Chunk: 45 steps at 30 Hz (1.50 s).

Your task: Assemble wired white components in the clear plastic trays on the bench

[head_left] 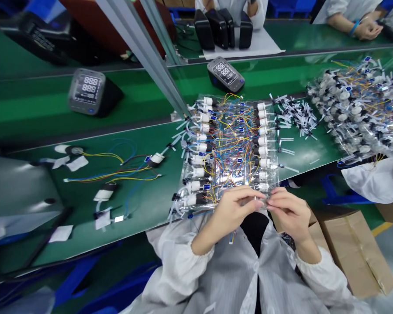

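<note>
In front of my body lies a clear plastic tray [231,178] with two columns of small white-and-black cylindrical parts [199,147] that look like little motors. Yellow, blue and red wires [227,144] run across its middle. Over the tray's near right corner, my left hand [231,209] has thumb and fingers pinched together. Facing it, my right hand [290,211] pinches at the same spot, the fingertips nearly meeting. What sits between them is small and mostly covered; I cannot make it out.
Right of the tray lie a heap of short white strips [298,114] and a stacked pile of similar wired parts [353,109]. Loose wired parts [105,192] lie on the left. Display devices [87,91] stand beyond, near a metal post [150,56]. Cardboard boxes [353,248] are at lower right.
</note>
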{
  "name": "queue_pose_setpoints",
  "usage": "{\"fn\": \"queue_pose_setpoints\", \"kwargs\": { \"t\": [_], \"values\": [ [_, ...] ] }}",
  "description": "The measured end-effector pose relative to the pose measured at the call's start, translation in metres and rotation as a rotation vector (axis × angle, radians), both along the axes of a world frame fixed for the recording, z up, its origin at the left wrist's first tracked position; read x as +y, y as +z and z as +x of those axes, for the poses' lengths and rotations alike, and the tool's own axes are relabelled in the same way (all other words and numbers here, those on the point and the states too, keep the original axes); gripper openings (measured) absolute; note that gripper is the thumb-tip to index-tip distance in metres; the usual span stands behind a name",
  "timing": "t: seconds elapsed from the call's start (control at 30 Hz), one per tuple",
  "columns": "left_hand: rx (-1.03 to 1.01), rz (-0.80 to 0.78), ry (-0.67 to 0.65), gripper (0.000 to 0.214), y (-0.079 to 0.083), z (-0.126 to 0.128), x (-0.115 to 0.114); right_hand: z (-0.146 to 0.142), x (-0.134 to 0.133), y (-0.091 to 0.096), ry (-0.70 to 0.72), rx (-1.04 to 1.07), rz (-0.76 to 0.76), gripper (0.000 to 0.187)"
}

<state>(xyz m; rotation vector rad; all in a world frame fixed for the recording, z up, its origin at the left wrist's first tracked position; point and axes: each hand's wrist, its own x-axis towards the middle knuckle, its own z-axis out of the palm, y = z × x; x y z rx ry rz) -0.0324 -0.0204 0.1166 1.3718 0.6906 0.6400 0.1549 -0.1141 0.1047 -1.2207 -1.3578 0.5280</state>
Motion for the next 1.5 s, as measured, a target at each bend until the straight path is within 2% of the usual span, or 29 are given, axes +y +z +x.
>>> {"fn": "queue_pose_setpoints", "kwargs": {
  "t": [0.2,0.3,0.43,0.6,0.7,0.77,0.9,1.03,1.23,1.5],
  "values": [
    [0.005,-0.091,0.046,0.028,-0.010,0.002,0.001,-0.001,-0.001,0.005,0.153,-0.073,-0.158,0.031],
    [0.021,-0.122,0.036,0.030,-0.008,0.002,0.003,-0.003,0.000,0.005,0.119,0.017,-0.165,0.031],
    [0.061,0.025,0.050,0.027,-0.006,0.000,0.004,-0.005,0.002,0.005,0.072,0.046,-0.179,0.028],
    [0.055,0.114,0.071,0.034,-0.008,-0.006,-0.002,-0.006,0.000,0.006,0.023,0.049,-0.236,0.021],
    [0.061,0.092,0.069,0.035,-0.006,-0.008,-0.006,-0.009,-0.001,0.002,-0.019,0.131,-0.237,0.021],
    [0.076,0.077,0.071,0.028,-0.004,-0.007,-0.007,-0.013,-0.001,0.000,-0.055,0.183,-0.229,0.019],
    [0.065,0.144,0.087,0.013,-0.004,-0.005,-0.008,-0.018,0.000,-0.001,-0.076,0.257,-0.196,0.014],
    [0.048,0.137,0.125,0.013,-0.010,-0.003,-0.011,-0.019,-0.001,-0.001,-0.078,0.311,-0.178,0.014],
    [0.015,0.093,0.167,0.013,-0.024,0.002,-0.016,-0.016,-0.002,-0.006,-0.082,0.343,-0.247,0.015],
    [-0.011,0.066,0.200,0.015,-0.024,0.005,-0.020,-0.019,-0.001,-0.007,-0.113,0.370,-0.273,0.020]
  ]
}}
